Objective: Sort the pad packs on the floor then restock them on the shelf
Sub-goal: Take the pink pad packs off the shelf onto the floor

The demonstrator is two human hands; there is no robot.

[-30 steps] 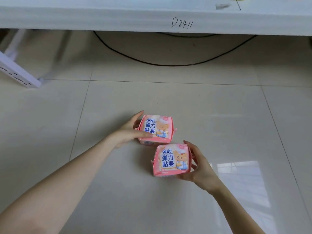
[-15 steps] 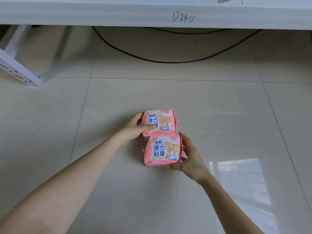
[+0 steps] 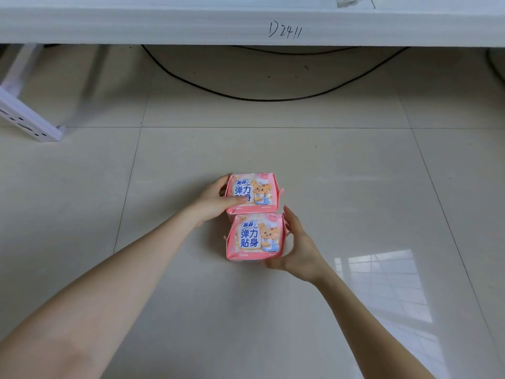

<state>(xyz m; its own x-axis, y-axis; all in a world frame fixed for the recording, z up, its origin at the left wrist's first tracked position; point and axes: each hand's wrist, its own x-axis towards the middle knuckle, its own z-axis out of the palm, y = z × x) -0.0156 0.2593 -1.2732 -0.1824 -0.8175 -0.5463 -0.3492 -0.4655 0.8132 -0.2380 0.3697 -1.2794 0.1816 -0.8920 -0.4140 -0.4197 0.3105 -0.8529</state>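
Observation:
Two pink pad packs with a cartoon bear and blue print lie on the tiled floor, one right behind the other and touching. My left hand (image 3: 214,199) grips the far pack (image 3: 257,191) from its left side, thumb across the front face. My right hand (image 3: 296,243) grips the near pack (image 3: 255,236) from its right side, fingers behind it and thumb under its front edge. The white shelf board (image 3: 191,26) runs across the top of the view, marked "D2411".
A black cable (image 3: 262,98) loops over the floor under the shelf. A white perforated shelf leg (image 3: 24,116) slants down at the far left. Bare beige tiles (image 3: 355,187) surround the packs, with a bright window reflection at the right.
My right hand slid the near pack left and forward until it lined up against the far pack. My left hand kept its hold on the far pack.

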